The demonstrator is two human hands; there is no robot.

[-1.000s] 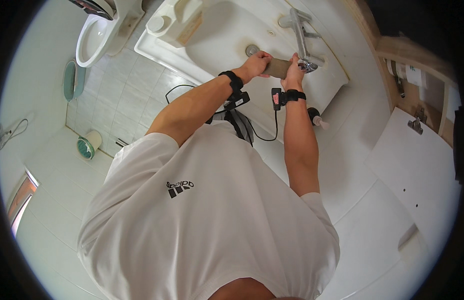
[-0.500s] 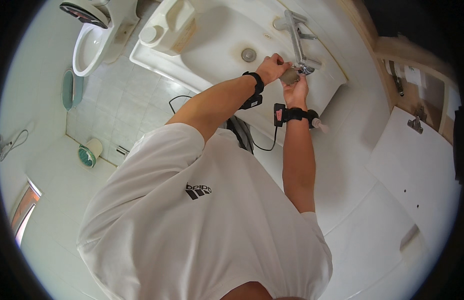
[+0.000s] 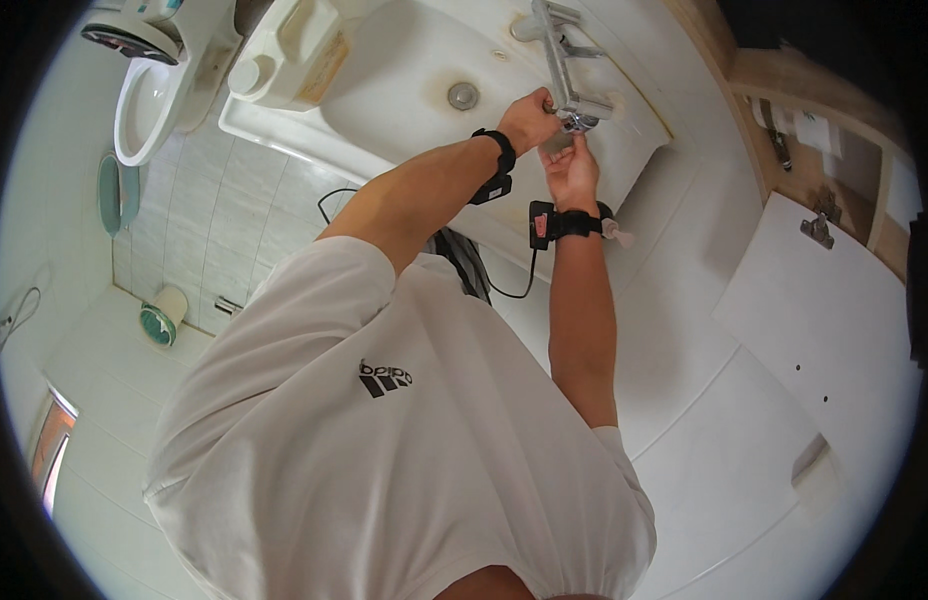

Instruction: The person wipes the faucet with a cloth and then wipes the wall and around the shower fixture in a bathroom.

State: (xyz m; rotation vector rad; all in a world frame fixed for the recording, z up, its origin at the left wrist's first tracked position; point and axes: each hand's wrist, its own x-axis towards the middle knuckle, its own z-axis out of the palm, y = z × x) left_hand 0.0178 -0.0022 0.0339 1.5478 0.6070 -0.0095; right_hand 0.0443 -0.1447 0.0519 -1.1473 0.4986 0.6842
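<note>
Over the white washbasin (image 3: 384,90), both my hands are at the outlet end of a chrome tap (image 3: 556,62). My left hand (image 3: 529,122) is closed with bent fingers just left of the outlet; what its fingertips pinch is hidden. My right hand (image 3: 572,177) is palm up below the outlet, its fingers curled up around a small grey-brown cylindrical piece (image 3: 557,143). That piece is partly covered by my fingers, and whether it touches the tap cannot be made out. Each wrist wears a black strap with a small box.
A large whitish plastic jug (image 3: 289,55) stands on the basin's left side, left of the drain (image 3: 463,96). Farther left are a toilet (image 3: 159,110) and a small bin (image 3: 162,315). An open cabinet door (image 3: 814,290) and wooden shelf frame (image 3: 824,85) are on the right.
The view has shifted, so the basin and tap sit further left and up. My left fingers have moved up closer to the tap outlet, and less of the grey-brown piece shows.
</note>
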